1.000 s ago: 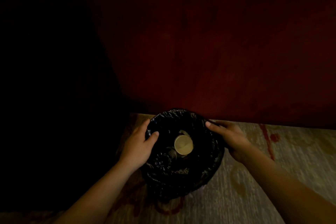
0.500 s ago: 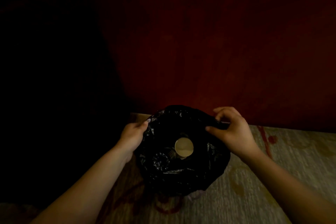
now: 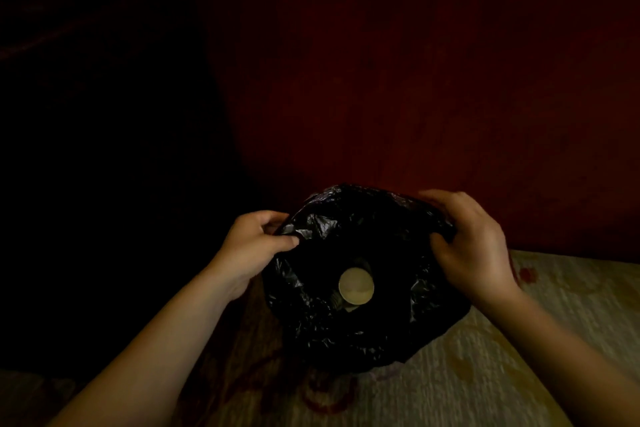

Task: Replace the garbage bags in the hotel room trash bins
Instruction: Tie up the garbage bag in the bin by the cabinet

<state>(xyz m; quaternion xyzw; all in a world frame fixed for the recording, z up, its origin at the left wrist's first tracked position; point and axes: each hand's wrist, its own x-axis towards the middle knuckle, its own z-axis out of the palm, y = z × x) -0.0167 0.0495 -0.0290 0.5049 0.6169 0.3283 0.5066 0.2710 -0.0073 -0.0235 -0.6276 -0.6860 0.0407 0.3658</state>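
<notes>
A black garbage bag stands in a bin on the carpet, low in the middle of the head view. The bag covers the bin, so the bin itself is hidden. Inside lies a round pale lid or cup among dark trash. My left hand pinches the bag's left edge between thumb and fingers. My right hand is closed on the bag's right edge, with bunched plastic under the fingers. The bag's rim is pulled up and inward.
A dark red wall rises directly behind the bin. Everything to the left is in deep shadow. The floor is a pale carpet with red patterns.
Both hands went from resting on the bin's rim to gripping the bag's edges. The edges have been lifted and drawn inward, and the bag now stands higher.
</notes>
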